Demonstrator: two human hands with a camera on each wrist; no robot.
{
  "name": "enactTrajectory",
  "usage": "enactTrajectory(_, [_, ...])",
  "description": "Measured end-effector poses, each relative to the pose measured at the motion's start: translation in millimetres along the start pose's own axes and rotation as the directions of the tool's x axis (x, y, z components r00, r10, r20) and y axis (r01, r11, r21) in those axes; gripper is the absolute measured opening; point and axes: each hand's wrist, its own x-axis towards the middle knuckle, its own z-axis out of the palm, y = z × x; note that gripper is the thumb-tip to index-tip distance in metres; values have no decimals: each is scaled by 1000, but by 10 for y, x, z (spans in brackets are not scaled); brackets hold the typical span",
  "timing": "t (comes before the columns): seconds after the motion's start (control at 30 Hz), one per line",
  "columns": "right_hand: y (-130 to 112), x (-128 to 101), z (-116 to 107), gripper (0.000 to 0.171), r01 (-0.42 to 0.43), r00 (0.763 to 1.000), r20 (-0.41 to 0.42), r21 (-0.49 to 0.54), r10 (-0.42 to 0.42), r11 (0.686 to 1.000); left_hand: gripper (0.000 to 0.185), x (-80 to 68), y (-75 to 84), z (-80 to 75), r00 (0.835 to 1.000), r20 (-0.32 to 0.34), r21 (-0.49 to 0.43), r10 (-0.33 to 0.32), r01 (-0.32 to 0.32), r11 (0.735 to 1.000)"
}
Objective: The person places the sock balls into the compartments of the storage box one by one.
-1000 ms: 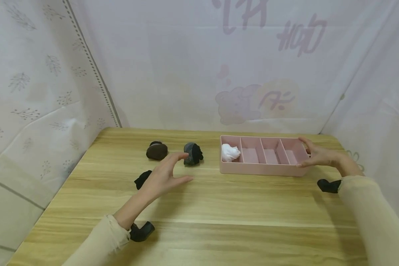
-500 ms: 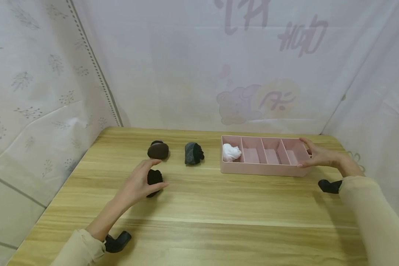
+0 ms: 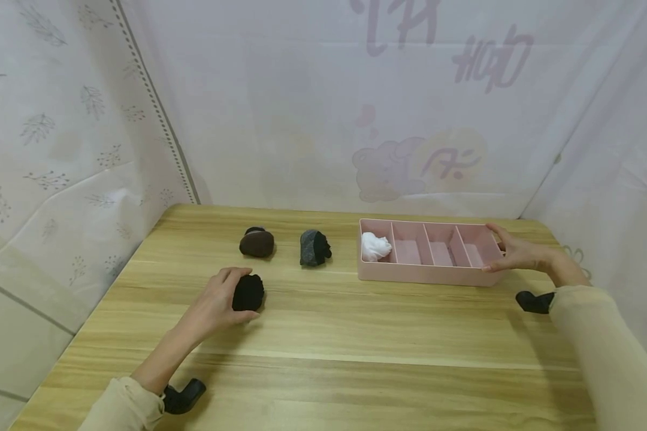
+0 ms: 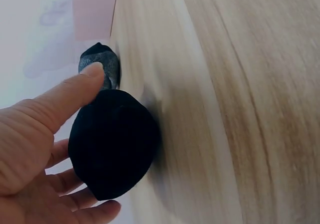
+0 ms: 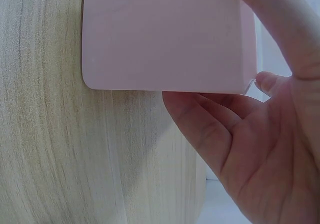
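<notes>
On the left half of the wooden table, my left hand (image 3: pixel 215 305) holds a balled-up black sock (image 3: pixel 248 293) between thumb and fingers. In the left wrist view the thumb lies along one side of the black sock (image 4: pixel 112 144) and the fingers curl at its other side. My right hand (image 3: pixel 523 251) grips the right end of a pink divided box (image 3: pixel 426 274), thumb at the front wall and fingers at the end and back. A white balled sock (image 3: pixel 375 247) sits in the box's leftmost compartment. In the right wrist view, fingers press the pink box's end (image 5: pixel 165 39).
Behind the left hand lie a brown balled sock (image 3: pixel 256 243) and a grey-and-black one (image 3: pixel 314 248). A patterned curtain (image 3: pixel 280 120) hangs along the table's back edge. Black wrist devices (image 3: pixel 184 397) protrude beneath both sleeves.
My left hand has moved left and toward me, onto the black sock, and its thumb and fingers have closed around it. The right hand stays on the pink box.
</notes>
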Motion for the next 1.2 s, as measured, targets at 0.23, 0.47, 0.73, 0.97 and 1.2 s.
enactTrajectory(0.23, [5, 3, 2, 112, 2, 1000, -3, 2, -2, 1000, 78, -6, -11, 10, 998, 37, 25, -44, 43, 999])
enactTrajectory(0.47, [15, -9, 3, 111, -2, 1000, -3, 7, 2, 1000, 72, -3, -18, 24, 999, 16, 25, -41, 40, 999])
enactTrajectory(0.73, [39, 18, -9, 113, -7, 1000, 5, 13, 7, 1000, 69, 58, 39, 14, 999, -8, 0, -48, 48, 999])
enactTrajectory(0.97, [33, 28, -9, 114, -19, 1000, 1, 17, 19, 1000, 70, 229, 201, 2, 1000, -13, -41, -8, 7, 999])
enactTrajectory(1.2, [15, 17, -1, 114, -21, 1000, 0, 11, 21, 1000, 72, 466, 458, 18, 997, -8, -109, 78, -79, 991])
